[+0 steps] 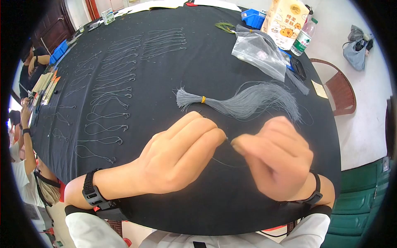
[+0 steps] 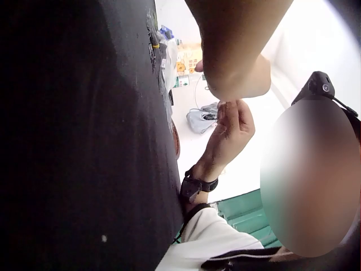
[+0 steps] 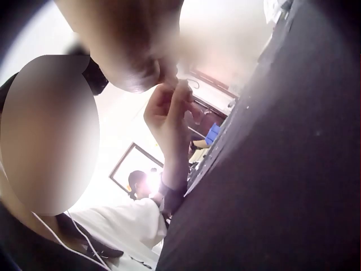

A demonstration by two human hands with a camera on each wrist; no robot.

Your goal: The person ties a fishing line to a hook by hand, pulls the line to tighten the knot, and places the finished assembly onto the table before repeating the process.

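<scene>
Both hands are raised close together over the black-covered table. The left hand [image 1: 182, 155] pinches a thin grey cord [image 1: 225, 164] between thumb and fingertips. Facing it, the right hand [image 1: 278, 159] has its fingers curled and its thumb and forefinger pinched near the left fingertips, where the cord's end is too small to make out. A loop of the cord hangs below, between the hands. Just beyond them lies a bundle of grey cords [image 1: 248, 99] tied with a yellow band [image 1: 203, 99]. In the left wrist view the right hand [image 2: 228, 135] meets the left hand [image 2: 237, 62].
Rows of looped grey cords [image 1: 111, 99] lie on the tablecloth [image 1: 165, 78] at the left. At the back right are a plastic bag [image 1: 260, 53], a tissue pack [image 1: 285, 22], a bottle [image 1: 304, 37] and a blue tray [image 1: 253, 18]. Other people sit along the left edge.
</scene>
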